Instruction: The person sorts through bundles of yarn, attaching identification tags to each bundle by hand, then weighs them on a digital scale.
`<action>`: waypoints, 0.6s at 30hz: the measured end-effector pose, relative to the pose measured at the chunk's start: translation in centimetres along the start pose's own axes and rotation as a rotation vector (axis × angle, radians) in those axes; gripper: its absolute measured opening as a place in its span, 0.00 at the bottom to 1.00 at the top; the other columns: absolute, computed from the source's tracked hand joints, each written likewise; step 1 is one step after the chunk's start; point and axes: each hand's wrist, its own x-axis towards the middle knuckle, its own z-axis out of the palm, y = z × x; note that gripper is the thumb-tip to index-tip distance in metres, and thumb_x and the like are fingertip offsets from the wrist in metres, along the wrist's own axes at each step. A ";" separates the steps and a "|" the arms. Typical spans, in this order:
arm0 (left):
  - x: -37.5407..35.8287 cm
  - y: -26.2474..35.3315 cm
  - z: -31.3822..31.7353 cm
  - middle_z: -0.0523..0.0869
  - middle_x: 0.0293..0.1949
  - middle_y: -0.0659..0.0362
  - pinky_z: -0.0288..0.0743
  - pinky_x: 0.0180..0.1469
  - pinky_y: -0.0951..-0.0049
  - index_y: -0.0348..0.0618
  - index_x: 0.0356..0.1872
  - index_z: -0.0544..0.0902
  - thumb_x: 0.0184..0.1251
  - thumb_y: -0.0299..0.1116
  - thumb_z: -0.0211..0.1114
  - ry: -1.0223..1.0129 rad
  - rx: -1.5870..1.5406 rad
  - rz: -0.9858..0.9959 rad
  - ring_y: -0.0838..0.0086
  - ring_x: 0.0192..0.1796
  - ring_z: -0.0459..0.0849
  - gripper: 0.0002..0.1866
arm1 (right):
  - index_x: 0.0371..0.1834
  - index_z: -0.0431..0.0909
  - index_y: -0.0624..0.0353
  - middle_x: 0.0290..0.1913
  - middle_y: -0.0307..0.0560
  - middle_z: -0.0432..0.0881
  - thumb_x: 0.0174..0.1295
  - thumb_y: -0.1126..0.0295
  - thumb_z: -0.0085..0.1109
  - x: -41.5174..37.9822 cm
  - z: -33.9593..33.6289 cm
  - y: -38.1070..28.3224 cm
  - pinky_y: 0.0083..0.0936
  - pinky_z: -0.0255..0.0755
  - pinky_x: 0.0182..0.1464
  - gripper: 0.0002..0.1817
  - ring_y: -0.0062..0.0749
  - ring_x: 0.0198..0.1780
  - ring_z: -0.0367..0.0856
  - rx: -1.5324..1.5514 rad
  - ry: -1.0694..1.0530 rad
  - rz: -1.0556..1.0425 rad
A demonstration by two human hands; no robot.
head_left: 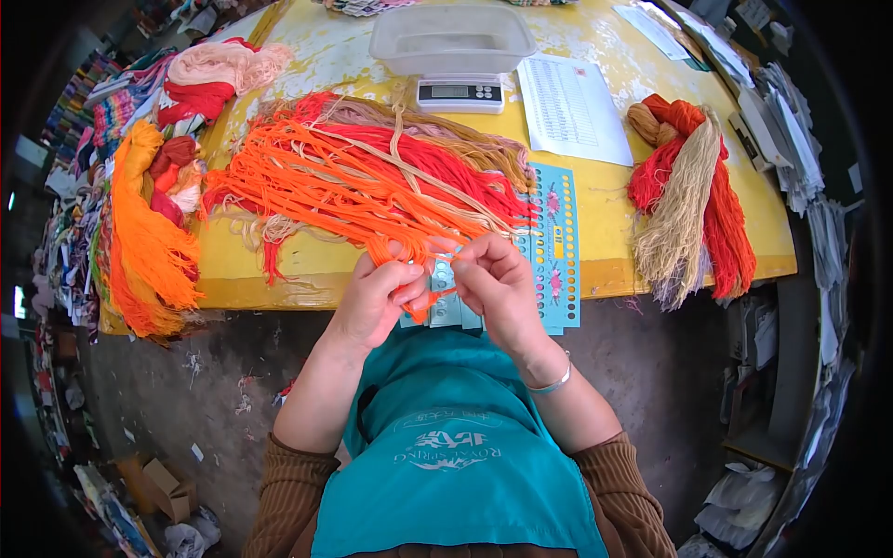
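My left hand (pixel 383 284) is closed around the end of a bundle of orange thread (pixel 316 181), with a loop of it hanging below the fingers. Close beside it, my right hand (pixel 493 274) pinches a strand of the same orange thread. The bundle stretches from my hands toward the upper left across the table, lying over red thread (pixel 465 186) and beige and brown thread (pixel 493 149). Under and beside my right hand lie turquoise cards with rows of punched holes (pixel 558 232). Part of the cards is hidden behind my hands.
A digital scale (pixel 460 93) bears a clear plastic tub (pixel 453 37). Beside it lies a printed sheet (pixel 575 107). Hanks of thread hang over the table edge on the left (pixel 153 242) and right (pixel 693 200). The yellow table's (pixel 614 274) front edge is near my wrists.
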 end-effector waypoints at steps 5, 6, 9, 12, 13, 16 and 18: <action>0.1 0.0 -0.3 0.75 0.30 0.64 0.61 0.26 0.80 0.30 0.53 0.78 0.67 0.30 0.54 0.031 0.117 0.014 0.87 0.21 0.63 0.17 | 0.37 0.78 0.62 0.24 0.34 0.73 0.66 0.74 0.59 0.2 0.1 -0.2 0.11 0.55 0.20 0.03 0.11 0.19 0.61 -0.545 -0.101 -0.137; 0.1 0.1 -0.4 0.75 0.30 0.64 0.61 0.26 0.80 0.30 0.53 0.78 0.67 0.30 0.54 0.030 0.117 0.013 0.87 0.21 0.63 0.17 | 0.37 0.78 0.62 0.24 0.34 0.73 0.66 0.74 0.59 0.2 0.0 -0.6 0.11 0.55 0.20 0.03 0.11 0.19 0.61 -0.545 -0.101 -0.137; 0.2 0.1 -1.8 0.77 0.30 0.63 0.60 0.25 0.81 0.31 0.51 0.80 0.70 0.32 0.53 -0.005 0.235 -0.012 0.87 0.21 0.62 0.16 | 0.36 0.78 0.60 0.25 0.38 0.77 0.71 0.68 0.53 0.4 -0.9 -2.3 0.13 0.54 0.17 0.09 0.14 0.17 0.63 0.084 -0.120 0.223; 0.3 -0.2 -2.7 0.82 0.36 0.60 0.67 0.29 0.80 0.32 0.48 0.81 0.72 0.34 0.53 -0.171 0.091 -0.099 0.84 0.26 0.71 0.15 | 0.40 0.75 0.58 0.32 0.41 0.79 0.73 0.61 0.49 1.2 -2.1 -1.7 0.12 0.50 0.16 0.12 0.14 0.14 0.58 0.502 -0.099 0.304; 0.3 -0.6 -1.8 0.83 0.40 0.57 0.72 0.37 0.75 0.32 0.49 0.81 0.73 0.35 0.52 -0.075 -0.056 -0.068 0.79 0.33 0.77 0.16 | 0.40 0.75 0.58 0.32 0.41 0.79 0.73 0.61 0.49 1.1 -2.0 -1.6 0.12 0.50 0.16 0.12 0.14 0.14 0.58 0.502 -0.100 0.304; 0.7 -1.0 -0.5 0.83 0.52 0.49 0.70 0.63 0.61 0.30 0.54 0.78 0.73 0.37 0.52 -0.040 -0.219 -0.017 0.65 0.58 0.79 0.19 | 0.36 0.76 0.59 0.28 0.40 0.78 0.70 0.66 0.54 0.8 -0.9 -0.9 0.12 0.49 0.16 0.09 0.13 0.15 0.60 0.357 -0.045 0.207; 0.8 -1.2 0.0 0.79 0.59 0.47 0.65 0.68 0.61 0.30 0.56 0.78 0.72 0.40 0.51 -0.010 -0.223 0.020 0.64 0.64 0.74 0.23 | 0.36 0.78 0.60 0.24 0.35 0.76 0.66 0.71 0.60 0.6 -0.1 -0.6 0.13 0.49 0.18 0.04 0.11 0.17 0.61 0.232 0.018 0.153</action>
